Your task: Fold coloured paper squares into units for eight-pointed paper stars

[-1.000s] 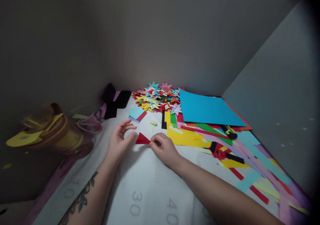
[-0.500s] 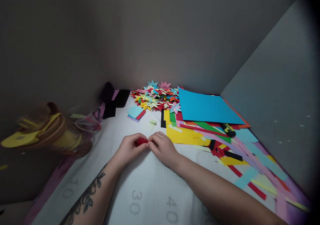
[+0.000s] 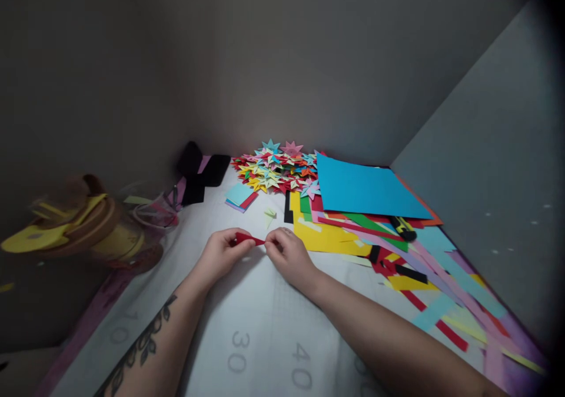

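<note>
Between my two hands is a small folded piece of red paper (image 3: 249, 239), tapering to a point on the right. My left hand (image 3: 223, 254) pinches its wide end between thumb and fingers. The thumb and fingertips of my right hand (image 3: 288, 256) close on the pointed tip. Just beyond them on the white mat (image 3: 260, 314) lies a small folded pale-green paper piece (image 3: 270, 213). A little stack of coloured paper squares (image 3: 241, 196), light blue on top, sits behind my left hand.
Many folded paper stars (image 3: 278, 167) are heaped at the back. A blue sheet (image 3: 371, 186) tops coloured papers on the right, with a yellow-black cutter (image 3: 404, 229) beside strips (image 3: 441, 303). At left stand a lidded jar (image 3: 110, 232) and black pieces (image 3: 214, 170).
My hands have drawn slightly apart, the left one shifting left. More of the folded red paper now shows between them, its point at my right fingertips.
</note>
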`<control>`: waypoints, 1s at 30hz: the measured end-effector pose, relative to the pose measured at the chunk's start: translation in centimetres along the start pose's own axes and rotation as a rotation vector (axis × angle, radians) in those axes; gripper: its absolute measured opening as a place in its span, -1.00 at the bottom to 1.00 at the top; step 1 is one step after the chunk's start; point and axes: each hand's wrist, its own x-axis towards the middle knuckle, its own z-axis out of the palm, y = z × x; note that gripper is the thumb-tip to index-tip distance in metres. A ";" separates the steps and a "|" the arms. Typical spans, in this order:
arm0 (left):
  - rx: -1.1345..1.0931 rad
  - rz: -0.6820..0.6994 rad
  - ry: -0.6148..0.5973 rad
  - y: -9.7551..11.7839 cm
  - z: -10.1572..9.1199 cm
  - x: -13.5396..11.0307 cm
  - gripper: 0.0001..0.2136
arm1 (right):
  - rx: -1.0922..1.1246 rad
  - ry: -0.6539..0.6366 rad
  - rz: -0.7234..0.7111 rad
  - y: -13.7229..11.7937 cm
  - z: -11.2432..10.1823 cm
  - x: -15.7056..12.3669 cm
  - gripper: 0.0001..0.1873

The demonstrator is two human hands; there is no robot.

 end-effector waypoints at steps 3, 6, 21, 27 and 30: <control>-0.045 -0.047 0.121 0.1 -0.6 0.2 -0.81 | 0.061 0.052 0.086 0.0 -0.4 0.2 -0.87; -0.058 -0.062 0.185 0.1 -0.6 0.2 -0.79 | 0.115 0.103 0.117 0.0 -0.5 0.3 -0.90; -0.064 0.003 -0.046 -0.1 0.8 -0.1 -0.84 | 0.104 -0.007 -0.054 -0.8 -0.1 0.0 -0.89; -0.114 -0.028 0.027 -0.4 0.3 0.1 -0.81 | 0.169 0.051 0.031 -0.6 -0.4 0.1 -0.85; -0.114 -0.036 0.088 -0.7 0.0 0.1 -0.79 | 0.183 0.112 0.054 -0.5 -0.6 0.1 -0.84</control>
